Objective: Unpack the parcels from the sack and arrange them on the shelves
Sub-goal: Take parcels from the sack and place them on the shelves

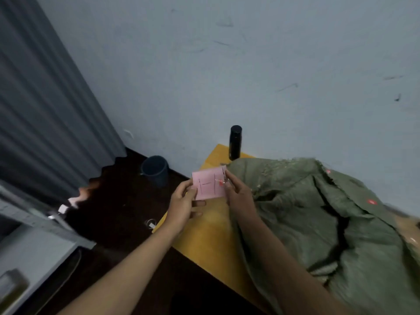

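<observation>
One pink parcel (209, 183) out, pinched betw. left hand (184, 204) & right hand (239, 192) above table (211, 242), beside green sack (318, 214). Not shelved yet; sack contents hidden; est. early stage.

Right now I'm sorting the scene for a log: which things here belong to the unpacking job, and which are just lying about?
Part of the job:
- pink parcel, pinched by the left hand and right hand
- green sack on the yellow table

Just lying about:
- black bottle on the table
- dark bucket on the floor
- grey curtain
</observation>
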